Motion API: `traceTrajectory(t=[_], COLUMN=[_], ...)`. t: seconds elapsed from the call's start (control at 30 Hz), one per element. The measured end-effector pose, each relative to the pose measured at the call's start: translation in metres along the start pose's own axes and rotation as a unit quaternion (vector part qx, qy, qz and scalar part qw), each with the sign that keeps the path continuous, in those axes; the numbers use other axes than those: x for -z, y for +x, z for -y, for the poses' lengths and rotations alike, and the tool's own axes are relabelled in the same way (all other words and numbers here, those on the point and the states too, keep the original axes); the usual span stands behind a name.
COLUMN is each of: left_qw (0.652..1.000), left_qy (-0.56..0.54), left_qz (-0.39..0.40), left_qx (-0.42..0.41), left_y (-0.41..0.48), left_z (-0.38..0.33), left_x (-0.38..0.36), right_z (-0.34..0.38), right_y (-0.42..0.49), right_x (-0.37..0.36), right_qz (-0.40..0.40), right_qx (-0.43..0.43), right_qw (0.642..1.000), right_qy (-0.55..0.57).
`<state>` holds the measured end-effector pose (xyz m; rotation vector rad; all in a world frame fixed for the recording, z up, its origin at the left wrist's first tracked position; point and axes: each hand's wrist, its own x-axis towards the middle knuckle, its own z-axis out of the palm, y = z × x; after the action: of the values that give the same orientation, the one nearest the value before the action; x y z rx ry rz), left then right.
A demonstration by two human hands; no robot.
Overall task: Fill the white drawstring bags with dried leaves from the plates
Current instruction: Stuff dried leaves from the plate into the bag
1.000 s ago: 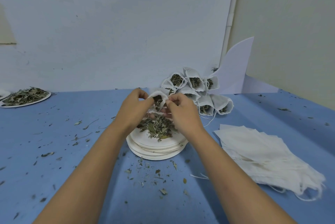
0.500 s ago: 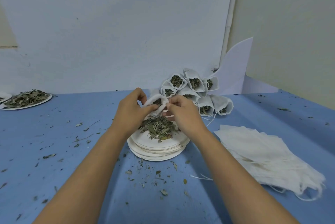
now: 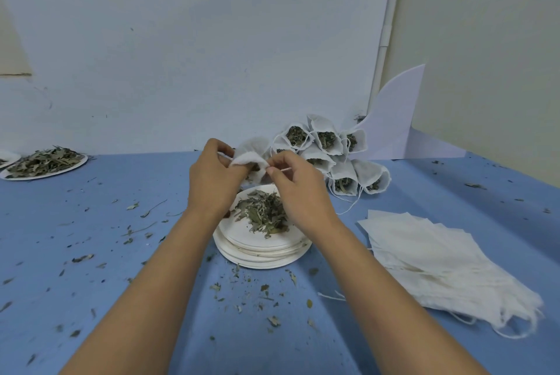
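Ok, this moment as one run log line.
left hand: grips white drawstring bag | right hand: pinches bag rim | below: plate stack with dried leaves | filled bags: piled behind

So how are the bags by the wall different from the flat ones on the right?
The puffy white cloth bags stacked by the wall are stuffed with dried green leaves showing at their open mouths; the flat white cloth bags on the right show none. The puffy ones are heaped on each other; the flat ones lie fanned on the blue table. Both are white cloth with thin strings.
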<state>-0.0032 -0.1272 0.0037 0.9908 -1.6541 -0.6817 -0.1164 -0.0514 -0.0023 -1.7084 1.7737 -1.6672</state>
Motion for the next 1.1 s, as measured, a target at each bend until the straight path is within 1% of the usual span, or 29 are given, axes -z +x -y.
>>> traceTrajectory(t=[0.07,0.13,0.2,0.27,0.3,0.37,0.43,0.47,0.53,0.6,0.63,0.73,0.83,1.0,1.07,1.1], left_qw=[0.998,0.994,0.996,0.998,0.997,0.992,0.988,0.987,0.985,0.981,0.978,0.971,0.965,0.965,0.970,0.973], left_qy=[-0.039,-0.071,-0.069,-0.043,-0.041,-0.062,-0.082,-0.089,-0.103,-0.123,-0.133,-0.161,-0.184,-0.161,-0.123,-0.100], left_qz=[0.053,0.078,0.042,-0.032,-0.066,-0.103,-0.113,-0.114,-0.112,-0.108,-0.106,-0.096,-0.095,-0.152,-0.170,-0.178], left_qx=[0.020,0.037,0.028,0.017,0.021,0.041,0.060,0.067,0.084,0.107,0.119,0.151,0.164,0.143,0.120,0.105], left_y=[0.002,0.003,0.004,0.004,0.005,0.007,0.008,0.008,0.009,0.009,0.010,0.010,0.012,0.024,0.025,0.024], left_z=[-0.004,-0.006,-0.007,-0.007,-0.007,-0.007,-0.006,-0.006,-0.006,-0.005,-0.004,-0.007,-0.011,-0.010,-0.008,-0.006], left_x=[0.002,0.004,0.005,0.006,0.007,0.009,0.010,0.010,0.011,0.012,0.012,0.011,0.012,0.025,0.029,0.031], right_z=[-0.001,0.000,0.002,0.004,0.004,0.003,0.003,0.003,0.004,0.005,0.005,0.006,0.007,0.003,-0.001,-0.002], right_y=[0.001,0.001,0.000,-0.001,-0.002,-0.002,-0.002,-0.002,0.000,0.002,0.003,0.005,0.009,0.018,0.019,0.020], right_x=[0.000,0.001,0.000,-0.003,-0.005,-0.010,-0.018,-0.023,-0.034,-0.043,-0.046,-0.049,-0.044,-0.025,-0.017,-0.013], right_qz=[-0.022,-0.030,-0.026,-0.023,-0.026,-0.017,0.046,0.087,0.157,0.200,0.206,0.182,0.149,0.109,0.088,0.079], right_qx=[-0.013,-0.021,-0.021,-0.020,-0.017,0.008,0.041,0.052,0.066,0.049,0.037,0.032,0.054,0.055,0.040,0.029], right_qw=[0.999,0.998,0.995,0.994,0.996,0.998,0.978,0.966,0.949,0.948,0.952,0.962,0.952,0.908,0.903,0.910], right_qy=[0.020,0.049,0.093,0.107,0.078,-0.061,-0.201,-0.239,-0.267,-0.244,-0.224,-0.204,-0.261,-0.401,-0.418,-0.407])
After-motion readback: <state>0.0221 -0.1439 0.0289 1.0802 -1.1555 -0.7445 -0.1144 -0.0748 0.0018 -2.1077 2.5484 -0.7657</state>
